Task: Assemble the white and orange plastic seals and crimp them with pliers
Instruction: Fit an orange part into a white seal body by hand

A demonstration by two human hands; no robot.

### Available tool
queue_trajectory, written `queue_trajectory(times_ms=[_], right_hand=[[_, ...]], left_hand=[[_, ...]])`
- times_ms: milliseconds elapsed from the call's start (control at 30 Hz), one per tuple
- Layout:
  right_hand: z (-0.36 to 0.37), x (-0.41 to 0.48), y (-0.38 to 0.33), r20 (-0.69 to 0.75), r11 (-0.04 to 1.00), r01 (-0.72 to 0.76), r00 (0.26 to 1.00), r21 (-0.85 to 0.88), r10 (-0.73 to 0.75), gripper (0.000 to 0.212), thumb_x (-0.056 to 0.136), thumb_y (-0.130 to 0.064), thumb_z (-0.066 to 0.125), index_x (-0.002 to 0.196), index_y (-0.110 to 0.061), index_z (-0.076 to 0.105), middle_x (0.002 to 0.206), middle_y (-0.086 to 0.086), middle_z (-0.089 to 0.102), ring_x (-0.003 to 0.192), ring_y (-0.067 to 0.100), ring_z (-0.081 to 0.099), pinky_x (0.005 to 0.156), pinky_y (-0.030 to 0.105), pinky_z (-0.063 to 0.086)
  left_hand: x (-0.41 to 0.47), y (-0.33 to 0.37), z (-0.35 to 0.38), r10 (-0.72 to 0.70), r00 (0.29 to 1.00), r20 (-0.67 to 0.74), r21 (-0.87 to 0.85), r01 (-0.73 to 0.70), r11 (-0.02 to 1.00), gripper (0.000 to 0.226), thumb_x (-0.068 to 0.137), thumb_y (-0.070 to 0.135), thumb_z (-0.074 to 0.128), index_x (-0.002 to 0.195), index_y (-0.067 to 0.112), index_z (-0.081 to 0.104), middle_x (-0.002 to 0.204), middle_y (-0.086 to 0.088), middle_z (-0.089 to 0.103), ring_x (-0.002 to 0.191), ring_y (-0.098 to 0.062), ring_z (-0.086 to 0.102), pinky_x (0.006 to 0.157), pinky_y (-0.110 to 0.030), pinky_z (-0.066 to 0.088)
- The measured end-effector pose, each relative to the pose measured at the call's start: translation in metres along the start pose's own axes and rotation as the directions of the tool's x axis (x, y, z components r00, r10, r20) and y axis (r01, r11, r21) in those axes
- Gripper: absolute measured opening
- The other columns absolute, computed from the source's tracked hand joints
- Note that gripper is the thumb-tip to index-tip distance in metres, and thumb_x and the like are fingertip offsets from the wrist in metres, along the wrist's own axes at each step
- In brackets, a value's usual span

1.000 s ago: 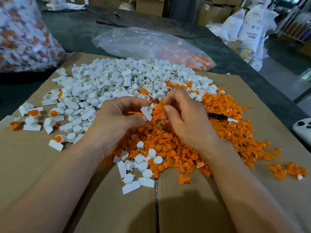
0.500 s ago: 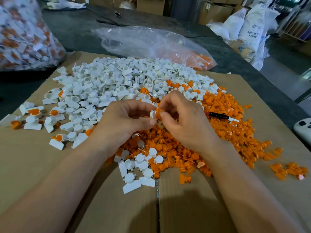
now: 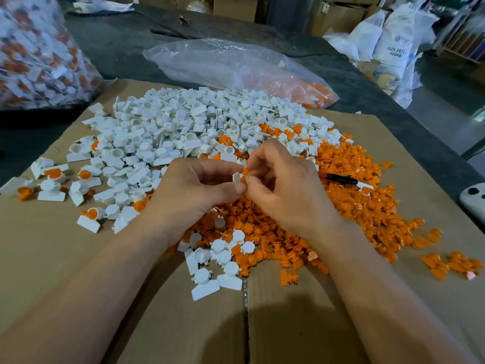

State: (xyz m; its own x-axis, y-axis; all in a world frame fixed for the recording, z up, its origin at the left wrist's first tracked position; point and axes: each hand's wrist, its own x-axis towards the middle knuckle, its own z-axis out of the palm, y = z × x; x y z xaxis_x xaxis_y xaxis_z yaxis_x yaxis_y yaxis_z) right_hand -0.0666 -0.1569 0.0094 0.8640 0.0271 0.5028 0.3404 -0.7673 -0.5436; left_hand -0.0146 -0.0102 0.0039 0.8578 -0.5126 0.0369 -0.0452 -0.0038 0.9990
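Both hands have drawn together since a second ago, so the two parts now meet at the fingertips above the middle of the cardboard sheet [image 3: 301, 324]. The sheet's far half carries the white pile [image 3: 196, 122], and its right half the orange pile [image 3: 354, 203]. The left hand [image 3: 199, 198] pinches a white seal body [image 3: 237, 177] between thumb and forefinger. The right hand [image 3: 286, 193], fingers curled, pinches an orange insert [image 3: 245, 171] against it.

As I judge it, an off-axis push could seat the insert skewed and jam it halfway. A slipping pinch would drop it into the orange pile, where it would be lost among its like. A black object [image 3: 341, 179] lies on the sheet's right half; I cannot tell whether it is the pliers.
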Motion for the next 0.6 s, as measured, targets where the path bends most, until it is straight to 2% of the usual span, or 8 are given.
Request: queue_trajectory(times_ms=[100, 167, 233, 300, 367, 433, 500, 600], right_hand=[[0.0013, 0.0000, 0.0002, -0.026, 0.997, -0.020, 0.999, 0.072, 0.022, 0.023, 0.081, -0.005, 0.060, 0.086, -0.021, 0.044, 0.068, -0.013, 0.052, 0.068, 0.011, 0.056, 0.054, 0.024, 0.046], [0.0032, 0.0000, -0.0006, -0.027, 0.994, -0.029, 0.999, 0.104, 0.032, 0.020, 0.082, -0.008, 0.062, 0.088, -0.021, 0.048, 0.072, -0.018, 0.051, 0.065, 0.005, 0.056, 0.055, 0.017, 0.047], [0.0054, -0.0005, -0.0013, -0.021, 0.991, -0.025, 0.999, 0.131, 0.028, 0.013, 0.083, -0.012, 0.061, 0.090, -0.019, 0.054, 0.076, -0.018, 0.052, 0.066, 0.002, 0.057, 0.058, 0.016, 0.049], [0.0057, -0.0005, -0.0025, -0.019, 0.980, -0.040, 0.999, 0.194, 0.044, 0.014, 0.081, -0.016, 0.062, 0.090, -0.025, 0.056, 0.077, -0.017, 0.055, 0.070, 0.006, 0.061, 0.062, 0.021, 0.052], [0.0047, -0.0002, -0.0031, -0.024, 0.972, -0.049, 0.998, 0.229, 0.056, 0.026, 0.077, -0.018, 0.067, 0.092, -0.036, 0.056, 0.077, -0.016, 0.056, 0.071, 0.007, 0.060, 0.065, 0.019, 0.052], [0.0051, -0.0004, -0.0015, -0.042, 0.988, -0.007, 0.999, 0.155, 0.013, 0.023, 0.073, -0.017, 0.072, 0.095, -0.023, 0.065, 0.080, -0.014, 0.055, 0.071, 0.005, 0.057, 0.066, 0.016, 0.049], [0.0057, 0.0004, 0.0000, -0.056, 0.996, 0.003, 0.998, 0.094, 0.002, 0.023, 0.073, -0.017, 0.072, 0.096, -0.012, 0.069, 0.083, -0.007, 0.058, 0.073, 0.006, 0.057, 0.067, 0.018, 0.048], [0.0056, 0.0008, 0.0009, -0.045, 0.997, 0.011, 0.999, 0.080, -0.007, 0.021, 0.074, -0.017, 0.072, 0.094, -0.011, 0.070, 0.084, 0.001, 0.064, 0.076, 0.011, 0.059, 0.068, 0.027, 0.050]], left_hand=[[-0.0004, 0.0013, 0.0024, 0.034, 0.998, -0.061, 0.028, -0.032, 0.999, 0.018, 0.072, 0.004, 0.072, 0.082, 0.019, 0.072, 0.067, 0.000, 0.072, 0.061, -0.008, 0.067, 0.057, -0.014, 0.052], [-0.0003, 0.0019, 0.0042, 0.058, 0.992, -0.115, 0.072, -0.050, 0.996, 0.022, 0.077, -0.002, 0.067, 0.080, 0.019, 0.071, 0.059, 0.001, 0.069, 0.051, -0.003, 0.063, 0.050, -0.010, 0.046], [-0.0011, 0.0036, 0.0051, 0.064, 0.987, -0.146, 0.079, -0.053, 0.995, 0.026, 0.078, -0.004, 0.064, 0.076, 0.021, 0.071, 0.055, 0.001, 0.068, 0.046, -0.002, 0.060, 0.047, -0.009, 0.045], [-0.0006, 0.0041, 0.0037, 0.041, 0.987, -0.154, 0.014, -0.039, 0.999, 0.029, 0.079, -0.005, 0.063, 0.074, 0.022, 0.073, 0.059, -0.006, 0.069, 0.050, -0.007, 0.062, 0.050, -0.014, 0.049], [0.0005, 0.0041, 0.0008, -0.008, 0.990, -0.137, -0.079, -0.003, 0.997, 0.029, 0.078, -0.006, 0.063, 0.073, 0.020, 0.075, 0.071, -0.016, 0.070, 0.058, -0.017, 0.063, 0.056, -0.022, 0.055], [0.0012, 0.0040, -0.0010, -0.051, 0.991, -0.123, -0.159, 0.031, 0.987, 0.028, 0.077, -0.007, 0.062, 0.070, 0.017, 0.076, 0.071, -0.015, 0.070, 0.060, -0.018, 0.063, 0.054, -0.023, 0.055], [0.0018, 0.0039, -0.0013, -0.077, 0.991, -0.107, -0.182, 0.056, 0.982, 0.026, 0.077, -0.008, 0.062, 0.072, 0.015, 0.074, 0.067, -0.010, 0.069, 0.056, -0.015, 0.063, 0.050, -0.020, 0.052], [0.0029, 0.0033, -0.0014, -0.129, 0.988, -0.083, -0.248, 0.105, 0.963, 0.018, 0.074, -0.011, 0.062, 0.075, 0.006, 0.066, 0.059, -0.006, 0.064, 0.051, -0.013, 0.061, 0.048, -0.019, 0.051]])
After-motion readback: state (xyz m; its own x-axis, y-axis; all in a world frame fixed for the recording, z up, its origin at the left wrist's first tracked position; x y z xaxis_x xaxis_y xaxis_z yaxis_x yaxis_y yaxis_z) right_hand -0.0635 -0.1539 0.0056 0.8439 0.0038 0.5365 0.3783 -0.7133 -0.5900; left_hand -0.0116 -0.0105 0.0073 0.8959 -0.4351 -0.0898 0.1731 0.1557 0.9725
